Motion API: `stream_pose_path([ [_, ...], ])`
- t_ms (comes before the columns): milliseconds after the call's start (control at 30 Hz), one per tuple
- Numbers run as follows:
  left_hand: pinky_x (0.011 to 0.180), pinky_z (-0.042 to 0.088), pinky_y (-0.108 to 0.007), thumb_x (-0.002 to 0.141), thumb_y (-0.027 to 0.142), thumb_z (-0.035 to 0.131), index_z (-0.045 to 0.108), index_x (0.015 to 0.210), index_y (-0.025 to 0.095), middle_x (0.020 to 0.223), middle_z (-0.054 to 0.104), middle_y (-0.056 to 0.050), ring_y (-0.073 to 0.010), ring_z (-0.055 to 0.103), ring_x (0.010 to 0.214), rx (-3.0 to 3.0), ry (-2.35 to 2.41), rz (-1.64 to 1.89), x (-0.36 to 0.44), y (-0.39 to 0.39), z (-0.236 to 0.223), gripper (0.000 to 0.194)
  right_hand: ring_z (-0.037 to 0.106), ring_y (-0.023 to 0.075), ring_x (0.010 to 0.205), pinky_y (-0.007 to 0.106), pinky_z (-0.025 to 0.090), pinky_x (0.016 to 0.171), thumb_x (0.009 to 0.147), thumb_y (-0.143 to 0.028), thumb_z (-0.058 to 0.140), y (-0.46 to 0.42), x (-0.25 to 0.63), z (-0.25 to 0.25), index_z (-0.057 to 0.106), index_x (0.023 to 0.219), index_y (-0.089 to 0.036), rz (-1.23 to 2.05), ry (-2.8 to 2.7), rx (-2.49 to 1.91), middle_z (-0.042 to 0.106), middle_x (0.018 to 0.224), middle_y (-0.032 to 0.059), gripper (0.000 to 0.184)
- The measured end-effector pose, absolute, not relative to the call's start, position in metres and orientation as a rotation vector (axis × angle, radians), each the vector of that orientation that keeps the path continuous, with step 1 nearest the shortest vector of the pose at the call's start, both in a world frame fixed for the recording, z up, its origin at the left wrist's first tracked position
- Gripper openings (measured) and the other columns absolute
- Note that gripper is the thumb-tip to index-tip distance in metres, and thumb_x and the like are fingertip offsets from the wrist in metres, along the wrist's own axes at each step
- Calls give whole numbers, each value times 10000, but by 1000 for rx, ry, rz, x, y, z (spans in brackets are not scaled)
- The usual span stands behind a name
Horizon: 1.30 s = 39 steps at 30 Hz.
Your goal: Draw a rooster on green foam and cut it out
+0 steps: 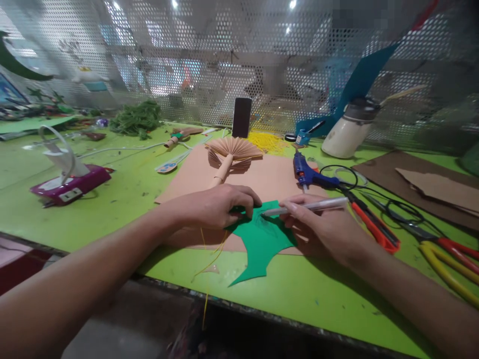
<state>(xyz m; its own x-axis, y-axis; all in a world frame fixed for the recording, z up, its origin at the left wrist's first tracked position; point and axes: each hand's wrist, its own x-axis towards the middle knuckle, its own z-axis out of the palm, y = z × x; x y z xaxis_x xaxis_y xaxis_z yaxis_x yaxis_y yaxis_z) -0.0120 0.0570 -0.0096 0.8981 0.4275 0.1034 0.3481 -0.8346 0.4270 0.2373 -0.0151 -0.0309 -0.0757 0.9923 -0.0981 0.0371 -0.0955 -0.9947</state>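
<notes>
A green paper cut-out point(260, 242) with pointed edges lies on a tan paper sheet point(269, 177) near the table's front edge. My left hand point(219, 204) presses its fingertips down on the cut-out's upper left corner. My right hand point(324, 229) is closed round a clear pen point(307, 207), and the pen's tip touches the green paper just right of my left fingers. A pleated tan paper fan on a rolled stem point(230, 157) lies on the tan sheet behind my hands.
A blue glue gun point(309, 172) with a black cord, orange-handled cutters point(374, 227) and red and yellow handled tools point(451, 257) lie right. A purple device point(69, 182) stands left. Behind are a dark phone point(241, 117), yellow shreds, a white jug point(350, 132), brown cardboard point(430, 187) and a mesh wall.
</notes>
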Motion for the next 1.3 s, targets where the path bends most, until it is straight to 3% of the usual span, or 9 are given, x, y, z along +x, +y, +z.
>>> stream_pose_path([
  [167,1000,535,-345,785,-57,619,733,927,158,1315,674,-107,-236,678,1138,2633,583,267,-11,58,-11,281,658,145,693,256,511,651,640,-542,910,-14,236,-29,795,799,-210,1305,-1243,-1277,758,720,16,385],
  [400,1021,532,-359,781,-55,608,733,912,153,1320,671,-110,-241,677,1140,2617,600,252,-11,57,-9,276,587,123,604,225,515,505,673,-535,896,-20,231,-27,803,832,-208,1358,-1225,-1297,691,686,7,376],
  [633,1016,534,-360,761,-64,604,729,910,161,1324,670,-96,-234,683,1126,2612,611,251,-12,57,-10,297,485,98,500,381,639,519,671,-499,897,-23,231,-26,807,842,-235,1482,-1183,-1330,656,698,-9,327],
  [833,1021,525,-355,766,-62,603,724,912,157,1318,671,-101,-234,674,1146,2629,611,252,-12,56,-9,290,558,107,550,223,510,521,713,-396,876,-18,236,-25,775,695,-186,1420,-1215,-1293,659,586,-4,234],
  [967,1039,514,-345,767,-57,602,724,927,171,1304,676,-90,-225,669,1153,2634,604,251,-11,56,-9,304,618,125,643,212,471,551,733,-449,862,-15,236,-34,806,793,-197,1338,-1216,-1270,740,710,24,265],
  [1100,1026,523,-341,766,-51,600,716,902,167,1298,678,-94,-223,674,1136,2627,601,254,-11,57,-9,282,584,122,614,214,450,511,739,-475,864,-16,234,-36,815,845,-198,1315,-1225,-1286,716,693,18,300],
  [1200,1021,526,-340,754,-57,601,713,897,165,1302,676,-92,-225,674,1137,2621,600,258,-11,57,-9,287,566,135,606,242,500,496,728,-504,867,-18,232,-33,816,878,-208,1351,-1214,-1306,684,692,10,335],
  [1300,1024,526,-350,756,-49,604,715,891,167,1309,675,-87,-232,675,1140,2615,601,249,-12,56,-9,278,598,169,630,342,593,523,694,-523,880,-21,232,-30,812,859,-216,1432,-1204,-1315,701,745,24,356],
])
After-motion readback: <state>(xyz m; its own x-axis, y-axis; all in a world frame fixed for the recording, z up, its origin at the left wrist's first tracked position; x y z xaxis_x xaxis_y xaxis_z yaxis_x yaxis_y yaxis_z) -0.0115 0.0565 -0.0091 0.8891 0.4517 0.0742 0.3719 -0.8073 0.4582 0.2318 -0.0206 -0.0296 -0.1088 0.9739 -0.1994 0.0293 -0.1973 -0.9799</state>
